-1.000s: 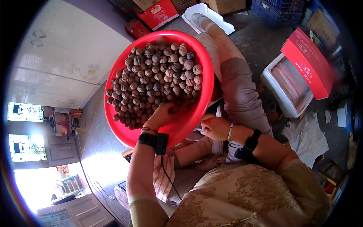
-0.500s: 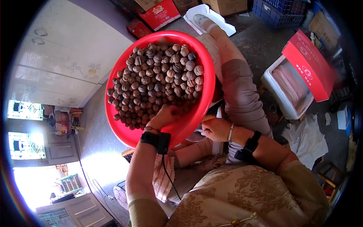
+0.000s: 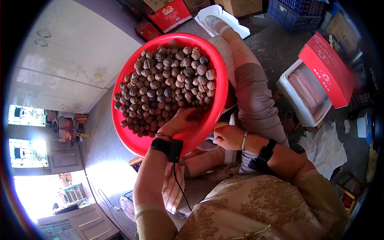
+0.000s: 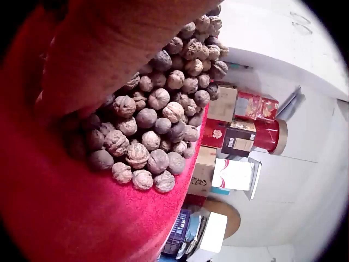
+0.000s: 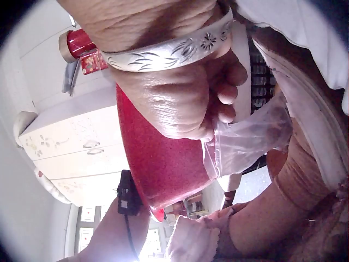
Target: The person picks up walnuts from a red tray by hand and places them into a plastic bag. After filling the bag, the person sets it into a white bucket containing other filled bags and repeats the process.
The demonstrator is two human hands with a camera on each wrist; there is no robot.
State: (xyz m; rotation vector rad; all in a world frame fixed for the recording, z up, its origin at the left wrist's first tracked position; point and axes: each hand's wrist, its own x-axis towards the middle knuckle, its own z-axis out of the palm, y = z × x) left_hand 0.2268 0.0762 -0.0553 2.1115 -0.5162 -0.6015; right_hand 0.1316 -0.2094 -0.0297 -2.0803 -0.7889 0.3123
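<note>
A large red basin (image 3: pixel 222 86) holds a heap of walnuts (image 3: pixel 164 80). My left hand (image 3: pixel 179 122) reaches in over the near rim, at the lower edge of the heap. In the left wrist view, walnuts (image 4: pixel 158 98) lie right beside that hand (image 4: pixel 109 49), and its fingertips are hidden; I cannot tell whether it grips any. My right hand (image 3: pixel 230 137) is outside the basin, close to its near right side. Seen from the right wrist, this hand (image 5: pixel 169 101) pinches the edge of a clear plastic bag (image 5: pixel 248 144), which hangs beside the basin.
On the right stands a white foam box (image 3: pixel 298 98) with a red lid (image 3: pixel 326 70) leaning on it. White plastic sheeting (image 3: pixel 326 148) lies below it. Blue crates (image 3: pixel 294 16) and cartons stand at the back, white cabinets (image 3: pixel 76 52) at left. The person's legs flank the basin.
My left hand has shifted slightly to the right along the lower edge of the walnuts. The right hand keeps its place beside the basin.
</note>
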